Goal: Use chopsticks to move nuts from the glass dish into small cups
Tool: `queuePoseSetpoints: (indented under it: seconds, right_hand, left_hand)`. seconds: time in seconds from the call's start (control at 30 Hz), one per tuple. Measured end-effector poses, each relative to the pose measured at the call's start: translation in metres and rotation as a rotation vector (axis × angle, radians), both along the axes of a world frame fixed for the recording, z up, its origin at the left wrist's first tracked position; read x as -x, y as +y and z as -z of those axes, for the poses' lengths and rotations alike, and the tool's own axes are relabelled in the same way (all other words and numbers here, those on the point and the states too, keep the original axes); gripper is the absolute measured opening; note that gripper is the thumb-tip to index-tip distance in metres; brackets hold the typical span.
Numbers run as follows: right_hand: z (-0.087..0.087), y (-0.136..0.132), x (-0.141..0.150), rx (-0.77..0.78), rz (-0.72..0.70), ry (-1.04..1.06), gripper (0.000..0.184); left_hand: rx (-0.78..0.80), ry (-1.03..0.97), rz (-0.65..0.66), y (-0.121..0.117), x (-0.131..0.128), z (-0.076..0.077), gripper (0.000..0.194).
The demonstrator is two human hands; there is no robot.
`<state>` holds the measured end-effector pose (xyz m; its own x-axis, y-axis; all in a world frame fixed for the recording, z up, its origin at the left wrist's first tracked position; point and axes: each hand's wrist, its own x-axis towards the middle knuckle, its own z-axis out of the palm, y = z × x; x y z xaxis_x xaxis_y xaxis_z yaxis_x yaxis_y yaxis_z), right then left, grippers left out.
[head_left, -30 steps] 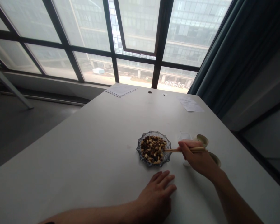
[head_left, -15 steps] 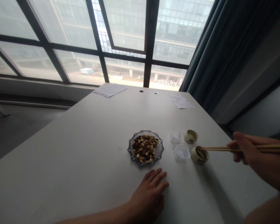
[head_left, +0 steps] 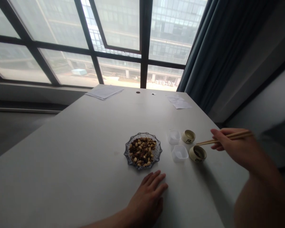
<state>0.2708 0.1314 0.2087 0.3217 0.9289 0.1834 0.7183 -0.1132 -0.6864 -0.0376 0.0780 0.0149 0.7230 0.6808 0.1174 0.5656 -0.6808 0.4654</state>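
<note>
Right hand [head_left: 235, 148] raised over the worktop [head_left: 85, 158] near its right edge, fingers pinched around wooden chopsticks [head_left: 224, 137], tips just above a ceramic cup [head_left: 197, 154]. Second ceramic cup [head_left: 188, 136] just behind it. Clear plastic tub [head_left: 179, 153] and another clear tub [head_left: 174, 137] between those cups and a scalloped glass dish [head_left: 158, 155] of mixed nuts [head_left: 142, 151]. Left hand [head_left: 148, 198] open, fingers spread, flat on the worktop just before the dish. Loose papers [head_left: 104, 92] and a paper slip [head_left: 178, 102] along the far edge.

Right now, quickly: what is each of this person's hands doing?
Left hand: open, fingers spread, resting on the table, holding nothing.
Right hand: closed, holding wooden chopsticks.
</note>
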Motion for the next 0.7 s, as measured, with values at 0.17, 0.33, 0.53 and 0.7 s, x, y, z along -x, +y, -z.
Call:
queuePoseSetpoints:
  seconds: [0.17, 0.33, 0.53, 0.7]
  right_hand:
    - [-0.004, -0.017, 0.046, -0.188, -0.217, 0.094, 0.039]
    - [0.014, -0.006, 0.101, -0.055, -0.707, 0.092, 0.035]
    - [0.041, 0.007, 0.122, 0.038, -0.776, 0.128, 0.035]
    - [0.049, 0.01, 0.125, 0.077, -0.796, 0.141, 0.035]
  left_hand:
    - [0.031, 0.0, -0.003, -0.002, 0.001, -0.005, 0.059]
    - [0.009, -0.057, -0.009, -0.003, 0.004, -0.002, 0.05]
    - [-0.008, -0.065, -0.009, -0.003, 0.004, 0.003, 0.045]
    - [-0.017, -0.056, -0.014, -0.003, 0.003, 0.003, 0.043]
